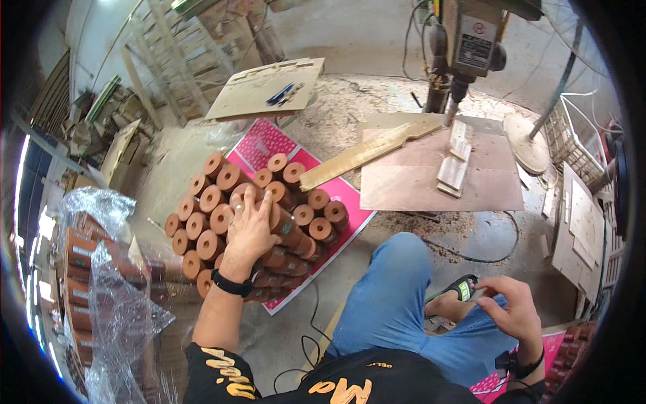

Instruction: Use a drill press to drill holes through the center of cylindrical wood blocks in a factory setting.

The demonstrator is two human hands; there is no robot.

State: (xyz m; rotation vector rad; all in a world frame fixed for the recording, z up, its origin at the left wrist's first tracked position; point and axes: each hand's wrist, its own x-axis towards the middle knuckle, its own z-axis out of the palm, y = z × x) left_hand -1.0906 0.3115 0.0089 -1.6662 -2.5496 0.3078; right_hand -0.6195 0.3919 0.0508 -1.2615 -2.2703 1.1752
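Note:
My left hand [250, 227] lies over a stack of brown wooden cylinders [210, 197], each with a round hole through its end. Its fingers are spread across the cylinder ends, and the thumb touches the side of one cylinder [291, 231]. No cylinder appears lifted out of the stack. A pink and white printed sheet [269, 144] lies under the stack. Over my right thigh, my right hand [513, 308] hovers with loosely curled fingers, thumb and index apart, and nothing visible in it. Dark bands circle both wrists.
Ahead stands a drill press [471, 47] with a board-topped table [404, 176], holding a long wooden strip [370, 151] and a small wooden jig [454, 165]. Plastic-wrapped cylinders [79, 296] stand at left. A black cable [471, 259] loops across the sawdust-strewn floor.

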